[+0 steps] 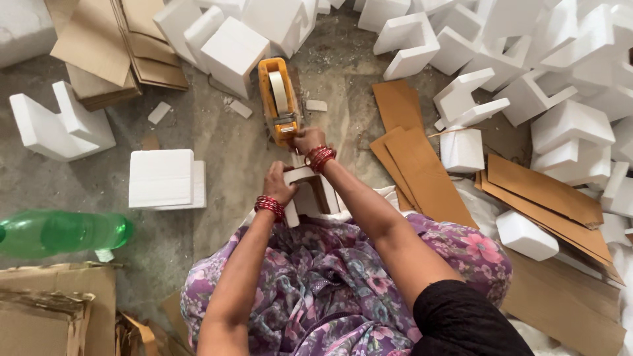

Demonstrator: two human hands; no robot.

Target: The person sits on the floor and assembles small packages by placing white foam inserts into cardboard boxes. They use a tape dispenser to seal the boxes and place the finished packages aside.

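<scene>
While the white moulded foam block with brown cardboard backing [310,194] is steadied on the lap, just below the tape tool, it is clasped by the closed fingers of the left hand [278,186], seemingly so that it cannot slide. The orange handheld tape dispenser [278,99], lying on the grey concrete floor [224,151], is gripped at its near end by the right hand [308,140], fingers curled shut, apparently so that tape reaches the block.

Orange tape dispenser [277,99], white foam blocks [162,178], brown cardboard strips [422,171], green bottle [62,232], red bangles [320,157], purple floral cloth [330,283].
</scene>
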